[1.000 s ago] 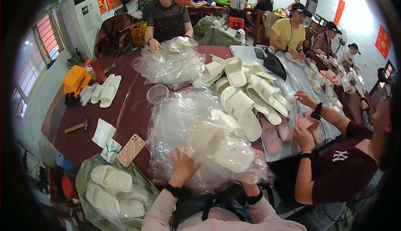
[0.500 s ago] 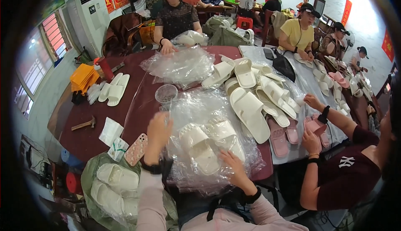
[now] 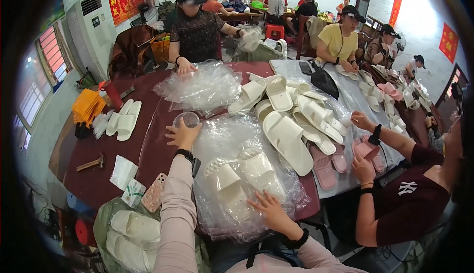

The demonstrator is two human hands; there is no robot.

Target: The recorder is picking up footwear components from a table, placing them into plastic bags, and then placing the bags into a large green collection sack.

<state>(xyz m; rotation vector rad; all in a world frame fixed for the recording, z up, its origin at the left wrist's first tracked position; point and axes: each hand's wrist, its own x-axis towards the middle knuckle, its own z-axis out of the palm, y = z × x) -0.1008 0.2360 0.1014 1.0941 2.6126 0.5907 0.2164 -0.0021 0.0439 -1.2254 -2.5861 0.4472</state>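
My left hand (image 3: 183, 135) reaches forward with its fingers spread, right at the near side of a small clear round tub (image 3: 190, 120). Whether the fingertips touch its rim I cannot tell. In front of me a pair of white slippers (image 3: 228, 186) lies side by side on a stack of clear plastic bags (image 3: 217, 139), and clear film seems to cover them. My right hand (image 3: 272, 212) rests with fingers spread at the heel end of the right slipper. Loose white slippers (image 3: 288, 142) are heaped just to the right of the bags.
At left on the dark red table (image 3: 163, 147) are a hammer (image 3: 91, 163), a phone (image 3: 154, 193), white slippers (image 3: 123, 121) and orange packets (image 3: 88, 106). A sack of slippers (image 3: 131, 238) stands lower left. Co-workers sit across and at right, one handling pink slippers (image 3: 366, 148).
My left hand has moved forward from beside the slippers to the round tub, its fingers spreading. My right hand stays by the right slipper. The person opposite has moved a bag aside, to the right.
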